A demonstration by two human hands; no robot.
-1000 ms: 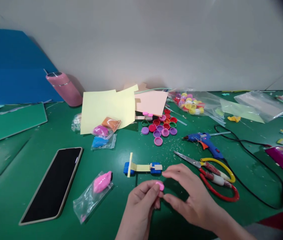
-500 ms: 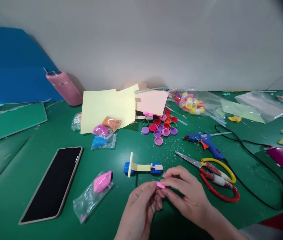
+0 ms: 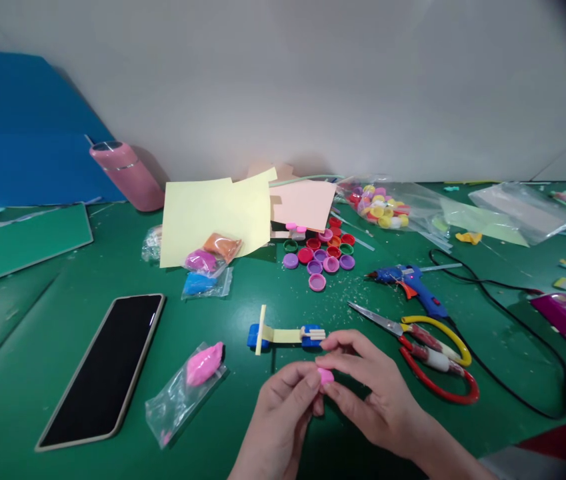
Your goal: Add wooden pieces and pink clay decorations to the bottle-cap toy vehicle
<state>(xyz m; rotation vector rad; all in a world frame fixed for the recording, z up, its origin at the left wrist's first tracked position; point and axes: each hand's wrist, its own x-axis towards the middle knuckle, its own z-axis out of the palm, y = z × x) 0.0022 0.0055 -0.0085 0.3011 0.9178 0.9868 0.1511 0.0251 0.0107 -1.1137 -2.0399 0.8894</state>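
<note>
In the head view, the small pink lump (image 3: 325, 376) is held in front of the person, over the green table (image 3: 113, 260), between the tips of both hands; the left hand (image 3: 283, 407) grips its near-left side between thumb and forefinger, its other fingers curled beneath; the right hand (image 3: 375, 383) meets it from the other side, thumb and fingertips closed lightly about it; how firmly either one presses cannot be told.

The lump looks like soft modelling clay, so it is probably very light, easily dented and perhaps a little tacky rather than slippery; it is best taken by its rim with the pads of thumb and forefinger, with gentle, even pressure, since a hard pinch would likely flatten it or leave prints.

Just beyond the fingertips lies a blue-and-cream piece (image 3: 285, 336), whose thin strip seems likely to bend; to the left, a larger pink mass (image 3: 205, 364) sits in a clear bag (image 3: 175, 408); to the right lie scissors (image 3: 435, 360) with red and yellow handles, near the right hand, and a blue glue gun (image 3: 425, 293) beyond them.
</note>
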